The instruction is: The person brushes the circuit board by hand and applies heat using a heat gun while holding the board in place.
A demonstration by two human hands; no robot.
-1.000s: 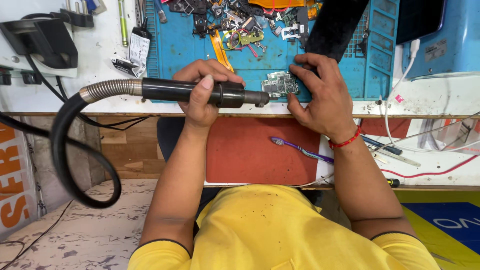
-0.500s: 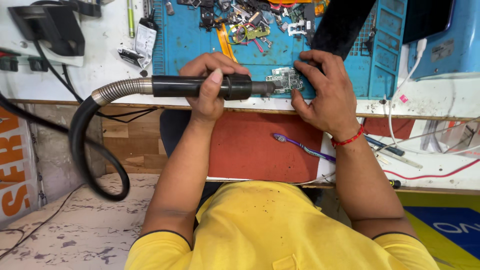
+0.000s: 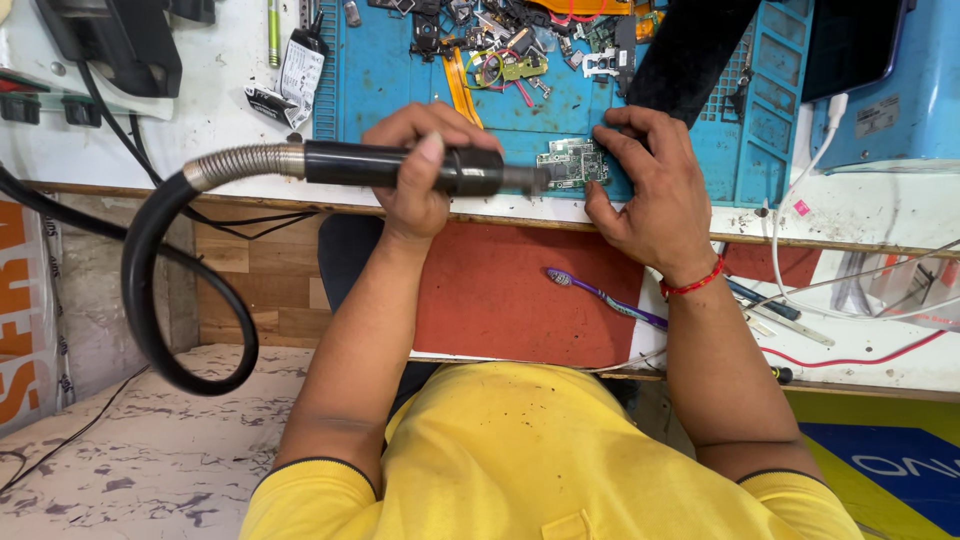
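Cluttered bench edge: left hand grips a black hot-air wand. Right hand, fingers spread, pins a circuit board on the blue mat, loose parts crowding beyond.

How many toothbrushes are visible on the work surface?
1. A purple toothbrush lies on the red mat, below the right hand. More could be hidden among the clutter at the top.

Slid rightward along the hot-air wand, the left hand, now gripping nearer the nozzle. Brought closer to the small circuit board, the nozzle tip, almost touching its left edge. Tightened in around the board's right side, the right hand, fingers pressing down.
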